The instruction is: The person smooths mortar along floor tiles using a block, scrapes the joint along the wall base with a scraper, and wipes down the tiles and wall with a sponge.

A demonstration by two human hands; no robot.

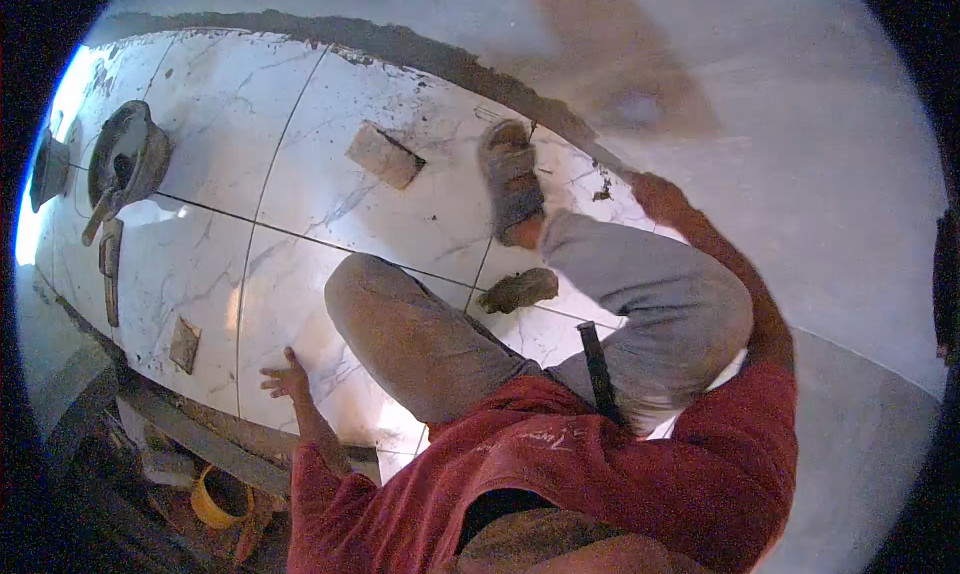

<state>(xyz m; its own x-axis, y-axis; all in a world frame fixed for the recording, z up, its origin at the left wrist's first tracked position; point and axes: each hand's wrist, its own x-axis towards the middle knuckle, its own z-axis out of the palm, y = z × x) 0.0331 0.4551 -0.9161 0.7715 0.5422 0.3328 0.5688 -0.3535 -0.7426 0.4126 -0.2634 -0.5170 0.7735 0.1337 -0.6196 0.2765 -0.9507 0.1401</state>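
My left hand (pixel 288 379) is held over the marble-patterned floor tiles (pixel 300 304), fingers spread and nothing in them. My right hand (pixel 655 196) reaches past my bent knee to the tile edge by the wall; its fingers are blurred, so a hold cannot be made out. Small dark debris (pixel 602 186) lies just left of it. A crumpled greenish-brown rag (pixel 518 290) rests on the tiles between my legs. Ahead of my knees lies a flat brownish tile piece (pixel 385 154). A smaller flat piece (pixel 185 344) is left of my left hand.
A dirty round basin (pixel 140 154) stands at the far left, a wooden-handled tool (pixel 98 219) leaning at it. Another basin (pixel 48 172) is beyond. A long narrow tool (pixel 110 274) lies nearby. A yellow bucket (pixel 222 498) sits below the ledge. Rough mortar (pixel 440 59) borders the wall.
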